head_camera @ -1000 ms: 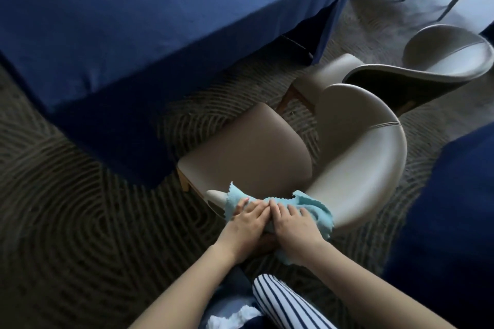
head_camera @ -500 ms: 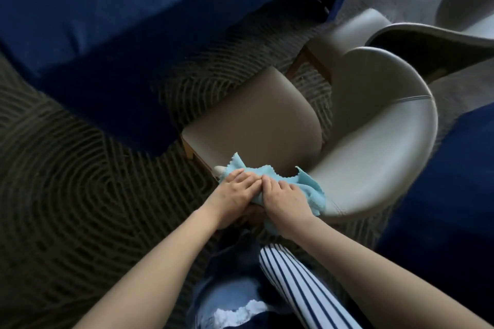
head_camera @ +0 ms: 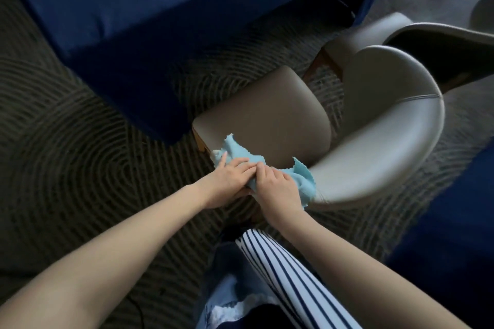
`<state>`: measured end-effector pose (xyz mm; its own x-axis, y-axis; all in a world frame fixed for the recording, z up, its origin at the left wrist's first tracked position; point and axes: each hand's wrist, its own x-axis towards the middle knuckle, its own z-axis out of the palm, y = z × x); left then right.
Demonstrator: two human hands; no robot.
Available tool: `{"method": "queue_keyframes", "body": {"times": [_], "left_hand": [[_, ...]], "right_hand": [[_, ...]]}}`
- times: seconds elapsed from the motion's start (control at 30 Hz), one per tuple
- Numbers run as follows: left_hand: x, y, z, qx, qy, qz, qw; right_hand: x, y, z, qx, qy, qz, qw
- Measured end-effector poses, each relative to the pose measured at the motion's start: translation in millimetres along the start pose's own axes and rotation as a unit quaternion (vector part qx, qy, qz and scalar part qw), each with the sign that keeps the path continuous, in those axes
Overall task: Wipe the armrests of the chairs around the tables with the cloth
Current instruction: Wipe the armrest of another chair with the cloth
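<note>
Cloth [head_camera: 238, 152] covers the grey armrest [head_camera: 347, 176]; left hand [head_camera: 227, 181] presses it flat-fingered, right hand [head_camera: 278, 189] grips it.

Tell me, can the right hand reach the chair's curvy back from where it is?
Probably yes. The right hand grips the cloth on the armrest, and the curved back runs on from there with nothing lying between them.
</note>
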<state>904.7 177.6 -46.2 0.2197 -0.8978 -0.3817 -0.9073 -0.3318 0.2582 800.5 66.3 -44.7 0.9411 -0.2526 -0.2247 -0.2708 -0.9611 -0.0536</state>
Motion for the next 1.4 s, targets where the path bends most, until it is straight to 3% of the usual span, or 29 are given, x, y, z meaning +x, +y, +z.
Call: {"method": "queue_keyframes", "body": {"times": [0.13,0.23,0.43,0.63,1.03,1.13,1.23,1.4], "left_hand": [[6.4,35.1,-8.7,0.067,-0.006,-0.003,0.998],[11.2,66.4,-6.7,0.081,0.033,-0.017,0.996],[37.1,144.0,-10.4,0.067,0.137,-0.04,0.988],[81.8,225.1,-32.5,0.109,0.101,-0.177,0.973],[172.6,262.3,-55.4,0.066,0.077,-0.264,0.959],[194.1,268.2,-61.8,0.062,0.058,-0.272,0.959],[218.7,273.8,-61.9,0.03,0.132,-0.275,0.952],[249.0,278.6,-56.2,0.029,0.195,-0.277,0.94]], "right_hand": [[-22.5,23.3,-7.1,0.0,0.078,-0.03,0.996],[-41.9,49.7,-10.9,0.017,0.097,-0.059,0.993],[-76.1,120.1,-31.5,-0.011,0.0,-0.119,0.993],[-89.3,197.2,-43.2,-0.028,-0.006,-0.144,0.989],[-54.4,285.0,-52.3,-0.015,-0.025,-0.146,0.989],[-40.1,302.5,-44.4,0.027,0.042,-0.172,0.984],[-27.4,326.8,-40.0,0.05,0.126,-0.214,0.967],[-3.1,360.4,-43.8,0.061,0.136,-0.3,0.942]]}}
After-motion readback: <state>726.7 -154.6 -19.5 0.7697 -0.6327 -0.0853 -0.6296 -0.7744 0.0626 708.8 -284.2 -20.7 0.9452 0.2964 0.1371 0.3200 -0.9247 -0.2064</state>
